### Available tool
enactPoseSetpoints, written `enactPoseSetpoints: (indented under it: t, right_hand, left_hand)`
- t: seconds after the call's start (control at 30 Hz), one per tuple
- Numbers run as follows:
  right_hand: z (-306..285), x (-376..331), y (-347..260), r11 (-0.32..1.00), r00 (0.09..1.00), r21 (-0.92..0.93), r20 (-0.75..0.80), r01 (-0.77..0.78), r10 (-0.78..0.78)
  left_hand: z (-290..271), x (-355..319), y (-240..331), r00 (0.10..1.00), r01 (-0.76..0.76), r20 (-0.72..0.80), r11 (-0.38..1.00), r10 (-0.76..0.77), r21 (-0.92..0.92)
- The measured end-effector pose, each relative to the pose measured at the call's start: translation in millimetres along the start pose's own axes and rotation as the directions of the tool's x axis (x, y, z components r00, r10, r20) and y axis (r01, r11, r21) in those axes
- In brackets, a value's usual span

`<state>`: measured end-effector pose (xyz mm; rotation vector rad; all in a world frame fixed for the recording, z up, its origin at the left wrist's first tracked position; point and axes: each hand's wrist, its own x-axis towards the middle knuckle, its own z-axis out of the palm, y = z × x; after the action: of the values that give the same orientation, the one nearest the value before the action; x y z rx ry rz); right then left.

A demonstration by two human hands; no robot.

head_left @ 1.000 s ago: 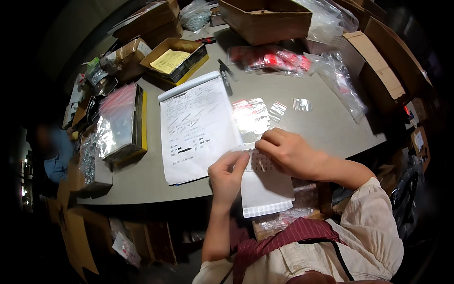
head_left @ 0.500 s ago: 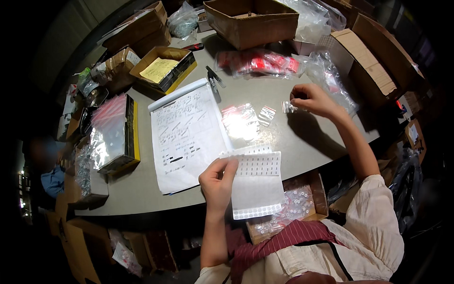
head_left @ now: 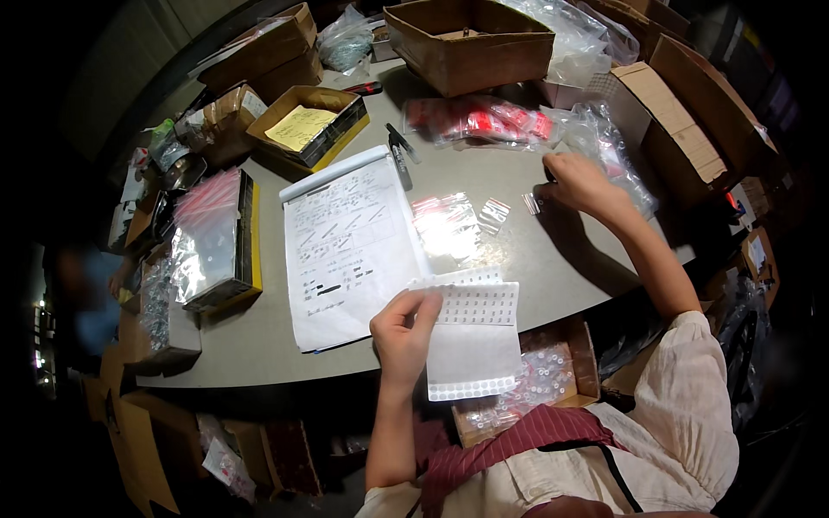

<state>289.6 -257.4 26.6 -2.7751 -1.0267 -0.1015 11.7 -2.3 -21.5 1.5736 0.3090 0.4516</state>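
Observation:
My left hand point(head_left: 404, 332) pinches sheets of small round stickers point(head_left: 471, 356) between thumb and fingers, above the table's near edge. The top sheet has rows of printed stickers at its upper part, a blank middle and more stickers along its bottom. My right hand point(head_left: 585, 183) hovers over the table at the right, fingers curled together; whether they hold anything is hidden. Just left of its fingertips lies a small clear zip bag point(head_left: 531, 204). Another small zip bag point(head_left: 494, 216) lies beside it, then a glossy pile of clear bags point(head_left: 446, 226).
A handwritten notepad point(head_left: 350, 259) lies left of the bags, with markers point(head_left: 400, 160) above it. Red-marked bag packs point(head_left: 484, 121) and a big cardboard box point(head_left: 471, 47) stand farther back. A bag-filled box point(head_left: 216, 237) sits left. Below the near edge is a box of small parts point(head_left: 544, 371).
My right hand has drawn slightly right, away from the small zip bag, which stays on the table. The left hand keeps its hold on the sticker sheets. The view has shifted a little.

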Motion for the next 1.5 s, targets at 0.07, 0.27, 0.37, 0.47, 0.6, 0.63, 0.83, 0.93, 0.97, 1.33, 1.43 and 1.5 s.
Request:
enactPoseSetpoints:
  t: [0.07, 0.27, 0.37, 0.47, 0.6, 0.63, 0.83, 0.93, 0.97, 1.33, 1.43, 1.5]
  right_hand:
    - [-14.8, 3.9, -27.2, 0.986, 0.997, 0.151, -0.012, 0.072, -0.071]
    - [4.1, 2.6, -74.2, 0.817, 0.972, 0.576, 0.167, 0.039, -0.163]
    - [16.8, 6.7, -77.5, 0.831, 0.979, 0.551, 0.121, 0.072, -0.165]
    - [21.9, 5.7, -82.8, 0.881, 0.974, 0.437, 0.043, 0.182, -0.222]
    - [28.5, -3.8, -94.9, 0.965, 0.966, 0.072, -0.074, 0.251, -0.246]
    - [27.8, -5.2, -97.4, 0.981, 0.979, -0.015, -0.055, 0.195, -0.196]
    - [-5.3, 13.0, -106.1, 0.923, 0.959, 0.277, 0.015, 0.268, -0.283]
    - [6.9, 22.7, -107.6, 0.789, 0.941, 0.581, 0.112, 0.199, -0.320]
    - [14.7, 25.0, -106.8, 0.742, 0.937, 0.654, 0.149, 0.147, -0.317]
    - [39.3, 9.9, -127.4, 0.823, 0.888, 0.338, -0.123, 0.458, -0.443]
    - [34.6, 1.1, -133.6, 0.854, 0.878, 0.205, -0.094, 0.479, -0.470]
    - [34.1, 1.8, -125.2, 0.891, 0.926, 0.263, -0.018, 0.369, -0.378]
  left_hand:
    - [-0.2, -0.3, 0.7, 1.000, -0.007, -0.012, 1.000, 0.007, -0.008]
    - [-2.6, -0.4, -0.4, 1.000, -0.017, -0.001, 1.000, 0.017, -0.006]
    - [-0.9, -0.9, 4.3, 1.000, -0.001, 0.005, 0.999, 0.001, -0.032]
    - [-0.7, -1.1, 5.6, 1.000, -0.021, -0.004, 0.999, 0.021, -0.035]
    - [-1.9, -0.7, 1.5, 0.998, -0.056, 0.000, 0.998, 0.056, -0.011]
    - [-2.1, -0.4, 1.9, 0.998, -0.061, 0.006, 0.998, 0.061, 0.006]
    - [-2.0, -0.7, 3.8, 0.996, -0.087, 0.000, 0.996, 0.087, 0.006]
    - [-1.7, 0.3, 6.5, 0.995, -0.098, 0.000, 0.995, 0.098, 0.018]
    - [-1.3, 0.4, 6.6, 0.995, -0.099, 0.002, 0.995, 0.099, 0.018]
    - [-4.1, -0.5, 10.2, 0.998, -0.041, 0.043, 0.999, 0.040, 0.029]
    - [-4.5, -0.9, 8.4, 0.997, -0.073, 0.038, 0.996, 0.072, 0.048]
    - [-3.4, -1.1, 8.4, 0.996, -0.088, 0.015, 0.995, 0.088, 0.035]
